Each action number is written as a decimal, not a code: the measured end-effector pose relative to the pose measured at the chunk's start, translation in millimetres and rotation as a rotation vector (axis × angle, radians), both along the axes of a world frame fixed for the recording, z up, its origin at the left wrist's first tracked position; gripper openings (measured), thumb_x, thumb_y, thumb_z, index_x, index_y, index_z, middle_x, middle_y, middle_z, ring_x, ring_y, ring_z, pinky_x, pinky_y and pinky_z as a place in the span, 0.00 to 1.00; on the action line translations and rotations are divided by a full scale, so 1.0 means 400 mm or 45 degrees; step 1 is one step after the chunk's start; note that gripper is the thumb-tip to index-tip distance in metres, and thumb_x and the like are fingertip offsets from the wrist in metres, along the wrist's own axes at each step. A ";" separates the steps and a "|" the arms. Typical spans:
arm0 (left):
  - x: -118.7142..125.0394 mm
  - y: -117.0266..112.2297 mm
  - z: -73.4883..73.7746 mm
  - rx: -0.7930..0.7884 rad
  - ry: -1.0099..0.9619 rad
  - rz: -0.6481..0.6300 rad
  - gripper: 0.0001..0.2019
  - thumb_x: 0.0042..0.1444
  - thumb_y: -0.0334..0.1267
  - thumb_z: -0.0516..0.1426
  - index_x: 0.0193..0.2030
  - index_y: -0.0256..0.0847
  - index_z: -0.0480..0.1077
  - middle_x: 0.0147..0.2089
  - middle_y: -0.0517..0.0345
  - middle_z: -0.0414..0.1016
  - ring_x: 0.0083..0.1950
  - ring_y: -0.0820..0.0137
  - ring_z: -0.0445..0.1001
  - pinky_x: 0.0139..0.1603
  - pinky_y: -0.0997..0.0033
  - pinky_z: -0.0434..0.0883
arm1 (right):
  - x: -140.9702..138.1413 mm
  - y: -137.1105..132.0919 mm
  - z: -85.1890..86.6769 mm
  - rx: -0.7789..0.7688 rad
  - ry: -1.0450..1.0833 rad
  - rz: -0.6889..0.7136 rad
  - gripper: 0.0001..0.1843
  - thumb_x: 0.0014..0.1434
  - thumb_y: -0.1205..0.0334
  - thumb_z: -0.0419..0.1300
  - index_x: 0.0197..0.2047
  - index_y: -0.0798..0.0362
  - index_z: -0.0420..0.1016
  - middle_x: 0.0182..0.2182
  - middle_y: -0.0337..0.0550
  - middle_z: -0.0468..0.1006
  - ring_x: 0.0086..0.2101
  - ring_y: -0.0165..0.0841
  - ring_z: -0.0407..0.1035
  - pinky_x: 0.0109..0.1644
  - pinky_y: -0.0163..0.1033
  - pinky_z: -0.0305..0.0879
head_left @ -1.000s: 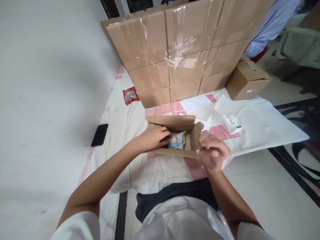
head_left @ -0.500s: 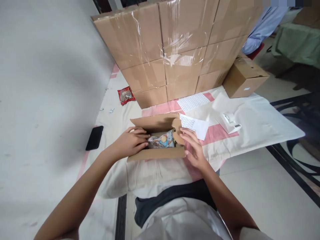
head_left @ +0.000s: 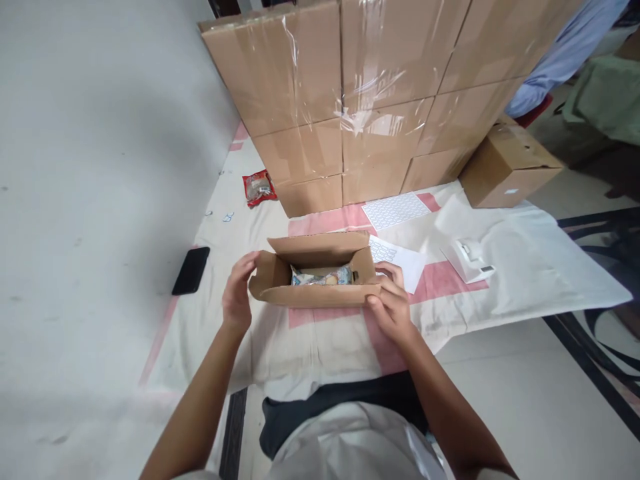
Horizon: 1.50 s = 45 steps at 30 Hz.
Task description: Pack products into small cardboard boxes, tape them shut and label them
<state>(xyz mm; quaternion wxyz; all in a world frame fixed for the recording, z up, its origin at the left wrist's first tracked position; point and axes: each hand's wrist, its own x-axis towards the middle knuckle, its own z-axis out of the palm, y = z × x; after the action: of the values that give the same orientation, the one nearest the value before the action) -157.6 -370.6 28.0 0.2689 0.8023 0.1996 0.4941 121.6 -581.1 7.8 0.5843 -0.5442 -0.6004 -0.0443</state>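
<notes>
An open cardboard box (head_left: pixel 320 296) stands on the cloth-covered table in front of me, its long flaps raised. Inside it lies a printed plastic packet (head_left: pixel 327 277), white and blue, partly hidden by the near flap. My left hand (head_left: pixel 237 293) is at the box's left end, fingers curled against the outside of the short end flap, which tilts outward. At the right end, my right hand (head_left: pixel 393 297) grips the box wall, thumb on the near corner and fingers around the far side.
Taped cardboard boxes (head_left: pixel 385 120) form a tall stack behind. A red packet (head_left: pixel 259 187), a black phone (head_left: pixel 191 271), label sheets (head_left: pixel 397 211), a white tape dispenser (head_left: pixel 470 260) and another carton (head_left: pixel 510 167) lie around. A person's blue sleeve (head_left: pixel 560 60) shows at upper right.
My left hand has come out of the box and moved left to its end flap, which now leans outward. My right hand has closed around the right end, whose flap no longer folds inward.
</notes>
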 end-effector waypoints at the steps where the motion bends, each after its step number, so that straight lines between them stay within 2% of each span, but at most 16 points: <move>1: -0.015 -0.019 -0.024 -0.020 0.002 -0.027 0.42 0.67 0.73 0.29 0.71 0.58 0.67 0.73 0.49 0.69 0.79 0.51 0.61 0.76 0.36 0.64 | -0.001 -0.002 0.005 0.012 0.028 -0.015 0.14 0.70 0.64 0.58 0.31 0.45 0.76 0.31 0.43 0.77 0.53 0.47 0.68 0.58 0.63 0.69; 2: -0.027 -0.041 -0.043 -0.028 0.037 -0.056 0.42 0.66 0.74 0.31 0.75 0.60 0.61 0.77 0.51 0.65 0.82 0.51 0.56 0.78 0.36 0.60 | -0.003 -0.004 0.010 0.019 0.068 -0.033 0.16 0.69 0.65 0.58 0.27 0.46 0.73 0.28 0.42 0.74 0.51 0.46 0.69 0.57 0.62 0.69; 4: -0.037 -0.086 -0.060 -0.032 0.102 -0.109 0.40 0.67 0.74 0.41 0.80 0.64 0.50 0.82 0.53 0.57 0.83 0.50 0.54 0.79 0.36 0.60 | -0.005 -0.003 0.015 0.029 0.176 -0.090 0.14 0.68 0.65 0.60 0.28 0.47 0.73 0.33 0.43 0.75 0.50 0.45 0.71 0.58 0.60 0.70; 6: -0.027 -0.123 -0.055 -0.048 0.181 -0.166 0.40 0.69 0.67 0.50 0.82 0.66 0.39 0.85 0.51 0.48 0.82 0.51 0.55 0.78 0.38 0.63 | -0.004 0.005 0.014 -0.001 0.296 -0.146 0.03 0.66 0.62 0.63 0.40 0.45 0.78 0.49 0.47 0.78 0.56 0.46 0.71 0.61 0.60 0.70; 8: -0.001 -0.145 -0.038 -0.063 0.263 -0.182 0.40 0.72 0.58 0.54 0.83 0.65 0.35 0.84 0.47 0.47 0.82 0.52 0.55 0.78 0.40 0.63 | 0.001 0.019 0.008 -0.046 0.380 -0.146 0.13 0.66 0.58 0.63 0.54 0.44 0.77 0.61 0.51 0.74 0.61 0.48 0.70 0.66 0.63 0.68; 11: 0.038 -0.144 -0.011 -0.092 0.273 -0.123 0.38 0.74 0.49 0.54 0.83 0.60 0.38 0.78 0.43 0.63 0.81 0.56 0.59 0.79 0.41 0.60 | 0.014 0.033 0.002 -0.066 0.470 -0.016 0.15 0.68 0.56 0.61 0.57 0.44 0.75 0.61 0.52 0.76 0.63 0.48 0.69 0.68 0.65 0.65; 14: 0.048 -0.127 0.003 -0.099 0.201 -0.087 0.36 0.73 0.55 0.54 0.82 0.57 0.44 0.71 0.43 0.73 0.77 0.56 0.66 0.78 0.41 0.62 | 0.034 0.023 0.007 -0.067 0.544 0.123 0.13 0.67 0.57 0.64 0.54 0.44 0.77 0.61 0.50 0.76 0.63 0.48 0.69 0.68 0.64 0.67; 21: 0.030 -0.114 -0.011 -0.181 0.234 -0.270 0.48 0.63 0.74 0.52 0.82 0.54 0.47 0.79 0.40 0.61 0.79 0.49 0.62 0.81 0.39 0.56 | 0.030 -0.038 0.015 -0.003 0.437 0.269 0.06 0.68 0.60 0.64 0.44 0.39 0.83 0.67 0.41 0.72 0.69 0.45 0.66 0.74 0.64 0.63; 24: 0.041 -0.115 -0.023 -0.276 0.319 -0.327 0.46 0.64 0.72 0.53 0.81 0.49 0.52 0.74 0.38 0.69 0.79 0.48 0.63 0.81 0.37 0.53 | -0.003 -0.052 0.014 -0.029 0.428 0.155 0.05 0.68 0.59 0.64 0.44 0.40 0.83 0.70 0.41 0.69 0.72 0.46 0.62 0.75 0.63 0.61; 27: 0.058 -0.108 -0.039 -0.466 0.223 -0.234 0.36 0.72 0.58 0.52 0.81 0.50 0.48 0.73 0.41 0.71 0.78 0.55 0.65 0.80 0.41 0.59 | -0.013 -0.039 0.015 -0.198 0.473 -0.062 0.19 0.66 0.55 0.67 0.60 0.39 0.77 0.73 0.47 0.64 0.70 0.47 0.62 0.65 0.56 0.72; 30: 0.080 -0.089 -0.059 -0.500 0.150 -0.130 0.39 0.71 0.50 0.52 0.82 0.57 0.37 0.84 0.47 0.50 0.84 0.58 0.52 0.79 0.49 0.62 | 0.013 0.006 0.016 -0.315 0.529 -0.095 0.43 0.63 0.52 0.68 0.77 0.35 0.57 0.76 0.50 0.61 0.62 0.43 0.70 0.51 0.47 0.77; 32: 0.095 -0.078 -0.069 -0.440 0.163 -0.069 0.42 0.68 0.44 0.51 0.82 0.59 0.30 0.85 0.49 0.44 0.84 0.59 0.50 0.77 0.52 0.65 | 0.031 0.041 0.017 -0.326 0.532 -0.053 0.47 0.63 0.53 0.67 0.79 0.37 0.52 0.74 0.51 0.64 0.63 0.43 0.70 0.53 0.47 0.75; 34: 0.108 -0.078 -0.071 -0.391 0.171 -0.020 0.45 0.64 0.38 0.49 0.82 0.57 0.27 0.80 0.46 0.57 0.81 0.59 0.58 0.75 0.49 0.67 | 0.034 0.066 0.015 -0.256 0.552 -0.055 0.40 0.63 0.54 0.66 0.76 0.41 0.60 0.69 0.51 0.74 0.65 0.44 0.70 0.58 0.49 0.72; 36: 0.116 -0.091 -0.065 -0.357 0.183 0.002 0.44 0.61 0.35 0.48 0.83 0.53 0.35 0.69 0.47 0.69 0.78 0.58 0.64 0.76 0.44 0.66 | 0.020 0.074 0.012 -0.124 0.624 -0.126 0.27 0.65 0.55 0.63 0.67 0.44 0.73 0.59 0.49 0.81 0.61 0.44 0.74 0.61 0.51 0.70; 39: 0.119 -0.125 -0.046 -0.309 0.234 -0.001 0.38 0.60 0.34 0.48 0.79 0.51 0.55 0.57 0.49 0.76 0.78 0.56 0.62 0.78 0.39 0.61 | -0.012 0.054 0.006 0.060 0.713 -0.230 0.12 0.67 0.57 0.60 0.52 0.45 0.81 0.48 0.45 0.84 0.55 0.42 0.76 0.64 0.52 0.69; 45: 0.120 -0.211 0.010 -0.168 0.347 0.012 0.20 0.68 0.38 0.50 0.57 0.51 0.79 0.52 0.52 0.79 0.72 0.55 0.68 0.80 0.33 0.53 | -0.026 -0.008 0.004 0.049 0.696 -0.275 0.11 0.64 0.61 0.59 0.45 0.46 0.83 0.44 0.45 0.84 0.54 0.43 0.74 0.65 0.53 0.68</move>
<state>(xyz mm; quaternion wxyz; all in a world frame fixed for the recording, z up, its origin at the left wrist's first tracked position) -109.4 -454.9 31.8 0.2891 0.8416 0.2702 0.3676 111.2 -584.1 9.4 0.7264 -0.5857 -0.3584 0.0306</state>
